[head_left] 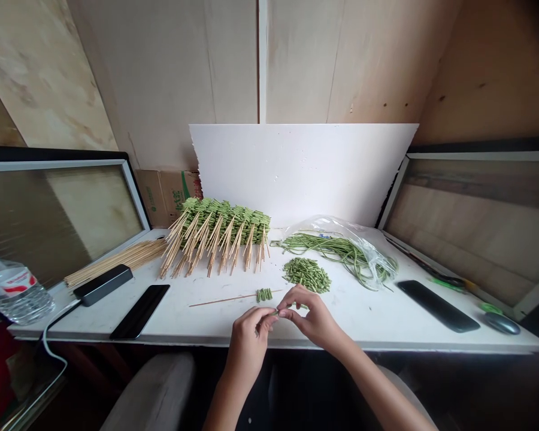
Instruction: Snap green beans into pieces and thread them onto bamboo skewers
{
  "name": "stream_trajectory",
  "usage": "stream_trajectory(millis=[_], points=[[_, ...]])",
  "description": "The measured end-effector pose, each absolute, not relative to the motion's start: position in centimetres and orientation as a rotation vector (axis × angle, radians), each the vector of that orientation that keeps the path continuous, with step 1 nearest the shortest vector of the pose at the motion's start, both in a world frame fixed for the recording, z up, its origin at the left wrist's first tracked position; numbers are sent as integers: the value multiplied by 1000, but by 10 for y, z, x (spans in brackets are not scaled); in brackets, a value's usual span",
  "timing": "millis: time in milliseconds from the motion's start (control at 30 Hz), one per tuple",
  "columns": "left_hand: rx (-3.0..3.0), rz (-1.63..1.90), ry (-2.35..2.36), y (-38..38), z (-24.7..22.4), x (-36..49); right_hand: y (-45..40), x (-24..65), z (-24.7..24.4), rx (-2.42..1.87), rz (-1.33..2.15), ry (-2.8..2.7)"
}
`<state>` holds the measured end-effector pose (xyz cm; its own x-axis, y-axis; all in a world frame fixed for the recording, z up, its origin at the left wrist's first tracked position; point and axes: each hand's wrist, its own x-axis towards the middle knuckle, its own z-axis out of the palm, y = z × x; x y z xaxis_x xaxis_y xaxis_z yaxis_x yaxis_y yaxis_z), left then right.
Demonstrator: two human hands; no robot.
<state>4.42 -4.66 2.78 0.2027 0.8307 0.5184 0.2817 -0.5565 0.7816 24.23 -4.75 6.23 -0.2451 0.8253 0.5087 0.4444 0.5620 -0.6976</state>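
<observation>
Both your hands are just inside the front edge of the white tabletop (197, 342). Your left hand (249, 326) is curled, thumb and forefinger nearly closed on a slender green bean (303, 307); your right hand (313, 318) pinches the same bean with its fingertips, and your fingers hide much of it. Just beyond your fingers lies a thin bamboo skewer (224, 300), its threaded bean pieces (264, 294) packed side by side near the tip, which ends close by your right hand. Behind that hand, a loose heap of short cut beans (308, 275) narrows the way forward. You have more width to the right, up to the dark, round-cornered phone (438, 305); to the left, white surface stretches to the glossy black phone (140, 311). Farther back, the stack of loaded skewers (233, 224) is ridged green, with straw-coloured sticks fanning towards you. Long, limp beans (318, 244) curl from a crinkled clear plastic bag (377, 254). Behind them stands a smooth white board (305, 173) with ragged sides.
</observation>
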Motion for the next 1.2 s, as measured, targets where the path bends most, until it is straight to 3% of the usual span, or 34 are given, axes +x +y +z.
stream_trajectory(millis=[167, 400, 600, 767, 867, 1000, 1200], points=[[1844, 1330, 928, -50, 30, 49, -51, 234, 60, -1015, 526, -1848], [1322, 1270, 707, -46, 13, 59, -45, 234, 53, -875, 833, -1648], [1280, 1338, 817, -34, 6, 56, -17, 285, 31, -1441, 124, -1698], [1272, 1276, 750, -34, 3, 60, -8, 304, 11, -1635, 11, -1743], [1283, 1249, 749, -39, 4, 63, -15, 292, 23, -1559, 113, -1734], [1323, 1238, 799, -45, 10, 65, -34, 263, 54, -1270, 662, -1816], [1426, 1220, 802, -47, 15, 62, -50, 243, 68, -1268, 571, -1850]])
